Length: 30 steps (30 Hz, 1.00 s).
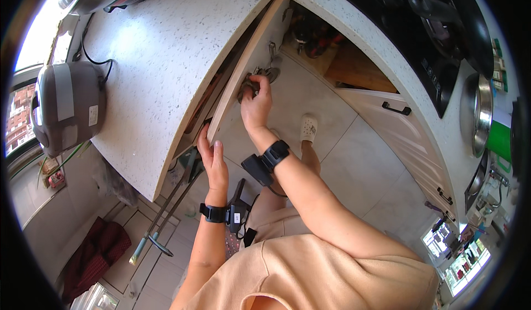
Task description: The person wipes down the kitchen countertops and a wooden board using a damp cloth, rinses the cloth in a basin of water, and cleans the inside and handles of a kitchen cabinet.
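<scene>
A cabinet door (pixel 253 56) stands swung open below the speckled countertop. My left hand (pixel 213 158) is at the door's free edge, fingers behind its outer face and thumb on the near side. At the door's inner face, my right hand (pixel 256 104) pinches a small grey-brown object (pixel 244 90), perhaps a cloth; the fingers hide much of it. Just beyond those fingers, a round metal piece (pixel 272 74) shows against the door. Higher up that face is a metal hook or hinge part (pixel 272 48).
The countertop (pixel 166 61) carries a grey-brown appliance (pixel 68 106) at left. A black cooktop (pixel 398 27) holds pans at right. Dark items (pixel 307 36) sit inside the open cabinet. Long-handled poles (pixel 166 202) lean near my left forearm. A drawer front with a black handle (pixel 396 108) faces the floor.
</scene>
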Each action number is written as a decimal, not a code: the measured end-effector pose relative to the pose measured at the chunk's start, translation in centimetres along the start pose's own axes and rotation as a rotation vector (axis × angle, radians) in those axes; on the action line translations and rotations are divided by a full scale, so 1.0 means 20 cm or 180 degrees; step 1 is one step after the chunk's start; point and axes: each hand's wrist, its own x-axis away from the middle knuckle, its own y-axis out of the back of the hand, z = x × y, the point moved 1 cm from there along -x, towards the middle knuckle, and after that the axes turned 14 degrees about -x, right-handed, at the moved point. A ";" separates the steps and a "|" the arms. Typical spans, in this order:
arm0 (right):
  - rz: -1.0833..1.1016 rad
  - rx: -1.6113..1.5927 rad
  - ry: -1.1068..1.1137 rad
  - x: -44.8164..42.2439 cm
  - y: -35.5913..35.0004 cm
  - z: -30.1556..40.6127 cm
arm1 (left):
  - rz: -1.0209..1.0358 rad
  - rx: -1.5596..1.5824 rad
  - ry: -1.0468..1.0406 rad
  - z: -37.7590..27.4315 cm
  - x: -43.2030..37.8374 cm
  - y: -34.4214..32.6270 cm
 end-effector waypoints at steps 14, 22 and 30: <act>-0.0130 -0.0398 -0.2597 -0.26 0.05 -0.58 | -0.0223 0.0204 0.0121 -0.11 -0.01 -0.05; -0.0086 -0.1574 -0.0875 -0.36 0.02 -0.15 | -0.0479 0.0646 0.0199 -0.06 0.02 -0.08; -0.0144 0.0654 -0.0933 -0.61 -0.01 -0.46 | -0.0690 0.0768 0.0147 -0.06 0.01 -0.10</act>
